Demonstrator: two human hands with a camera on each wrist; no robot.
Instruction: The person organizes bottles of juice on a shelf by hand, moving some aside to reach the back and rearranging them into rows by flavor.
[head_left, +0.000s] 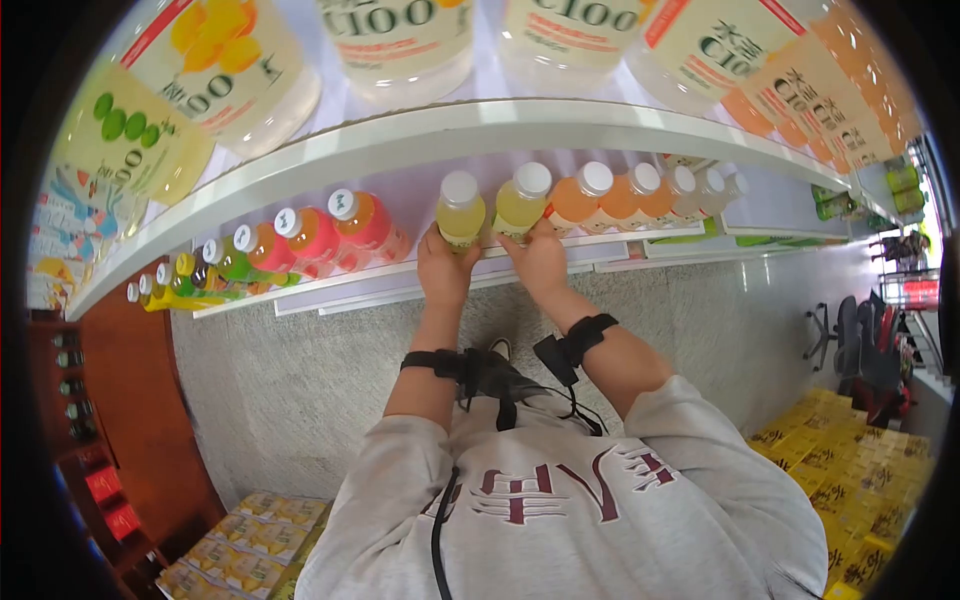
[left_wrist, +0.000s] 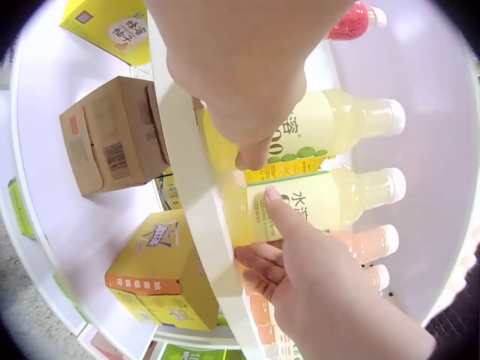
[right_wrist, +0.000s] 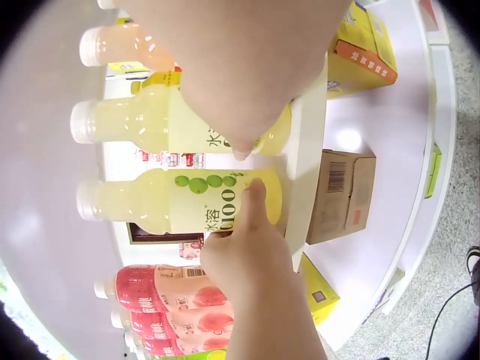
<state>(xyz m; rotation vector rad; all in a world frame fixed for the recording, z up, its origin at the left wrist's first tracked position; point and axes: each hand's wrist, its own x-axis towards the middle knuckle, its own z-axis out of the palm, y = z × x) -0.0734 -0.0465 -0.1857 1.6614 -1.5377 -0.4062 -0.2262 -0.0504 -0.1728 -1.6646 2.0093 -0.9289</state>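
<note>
Two pale yellow-green bottles with white caps stand upright near the shelf's front edge, a small gap between them. My left hand (head_left: 447, 270) grips the lower part of the left bottle (head_left: 461, 203); in the right wrist view the thumb of that hand (right_wrist: 251, 259) lies across this bottle's label (right_wrist: 199, 199). The right bottle (head_left: 522, 198) is held low down by my right hand (head_left: 538, 265). In the left wrist view, the thumb of the right hand (left_wrist: 322, 281) presses the front of that bottle (left_wrist: 322, 199), with its fingers at the base.
Pink bottles (head_left: 365, 220) line the shelf to the left, orange ones (head_left: 575, 200) close on the right. A white shelf edge (head_left: 400, 128) with large bottles runs above. Cartons (left_wrist: 112, 135) sit on a lower shelf. Stacked yellow boxes (head_left: 840, 480) stand on the floor at the right.
</note>
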